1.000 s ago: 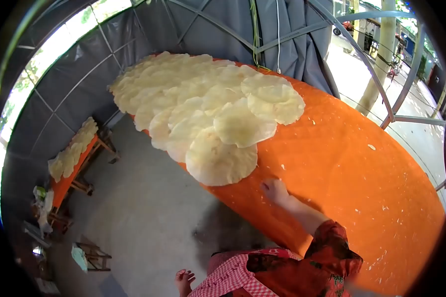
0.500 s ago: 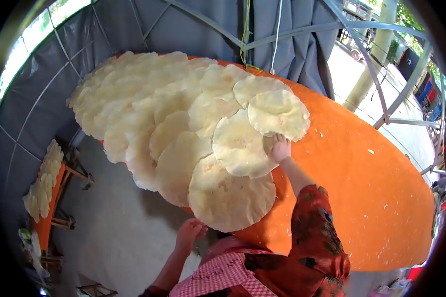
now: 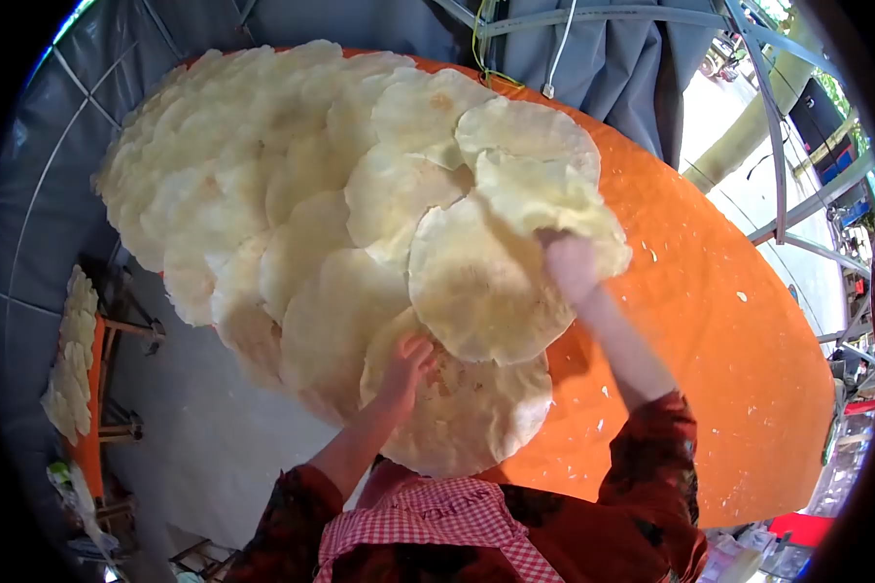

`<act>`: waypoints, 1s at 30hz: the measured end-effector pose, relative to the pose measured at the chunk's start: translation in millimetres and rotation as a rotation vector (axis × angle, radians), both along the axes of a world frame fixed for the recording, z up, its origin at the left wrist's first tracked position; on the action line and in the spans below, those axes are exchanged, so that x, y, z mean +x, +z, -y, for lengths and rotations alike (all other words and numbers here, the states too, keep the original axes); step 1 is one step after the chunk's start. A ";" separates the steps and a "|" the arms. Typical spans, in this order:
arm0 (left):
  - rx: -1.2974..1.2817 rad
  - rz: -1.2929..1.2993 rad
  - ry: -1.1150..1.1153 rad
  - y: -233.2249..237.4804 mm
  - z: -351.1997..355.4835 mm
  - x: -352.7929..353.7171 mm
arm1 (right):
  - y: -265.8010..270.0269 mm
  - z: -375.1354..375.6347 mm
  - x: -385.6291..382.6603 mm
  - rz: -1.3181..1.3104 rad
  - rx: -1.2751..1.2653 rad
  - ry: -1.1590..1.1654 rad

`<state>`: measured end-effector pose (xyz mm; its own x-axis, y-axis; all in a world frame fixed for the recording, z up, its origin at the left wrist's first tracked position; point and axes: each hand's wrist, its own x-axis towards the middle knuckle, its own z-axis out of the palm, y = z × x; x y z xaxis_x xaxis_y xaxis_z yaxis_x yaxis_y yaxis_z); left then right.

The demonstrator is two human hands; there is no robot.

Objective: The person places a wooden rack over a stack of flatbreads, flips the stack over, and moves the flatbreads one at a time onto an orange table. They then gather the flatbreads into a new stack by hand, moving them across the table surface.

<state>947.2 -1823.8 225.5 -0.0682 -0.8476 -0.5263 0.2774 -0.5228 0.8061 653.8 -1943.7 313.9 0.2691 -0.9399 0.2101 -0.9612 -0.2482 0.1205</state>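
Thin, round, pale flatbreads (image 3: 345, 301) overlap across an orange-covered table (image 3: 710, 389). My right hand (image 3: 572, 264), smeared by motion, is at the lower edge of a flatbread (image 3: 535, 192) on the right of the spread. That edge looks raised and bent where the fingers close on it. Below it lies a larger flatbread (image 3: 486, 282) with a shadow across it. My left hand (image 3: 403, 371) hovers over or touches the nearest flatbread (image 3: 476, 418), fingers loosely curled and nothing visible in them.
A smaller orange table (image 3: 92, 398) with more flatbreads stands at far left. A grey tarp (image 3: 593, 68) on metal poles hangs behind the main table. Small pale flakes dot the orange cover on the right. A cable (image 3: 558, 49) dangles at the back.
My left hand has risen from beside the table edge to over the nearest flatbread. The right-hand flatbread's lower edge has bent up at my right hand. The view has tilted down.
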 end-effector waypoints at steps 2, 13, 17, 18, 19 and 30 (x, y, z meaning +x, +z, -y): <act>0.032 -0.099 -0.028 -7.2 10.4 -0.2 | -21.6 -46.0 49.4 -0.049 0.034 0.046; 0.054 -0.395 -0.189 -36.8 35.5 16.1 | -101.9 -98.6 154.4 0.254 0.081 -0.103; 0.032 -0.488 -0.405 -11.2 37.1 46.3 | -112.2 -105.5 172.0 0.210 0.117 -0.179; -0.037 -0.416 -0.391 -6.6 35.8 58.9 | -122.0 -101.7 162.6 0.067 0.081 -0.117; -0.120 -0.344 -0.381 -2.4 33.4 71.0 | -147.6 -87.2 142.7 0.259 -0.052 -0.053; 0.158 -0.107 -0.694 -45.3 -77.1 183.5 | -62.9 -257.3 248.8 0.260 -0.002 -0.169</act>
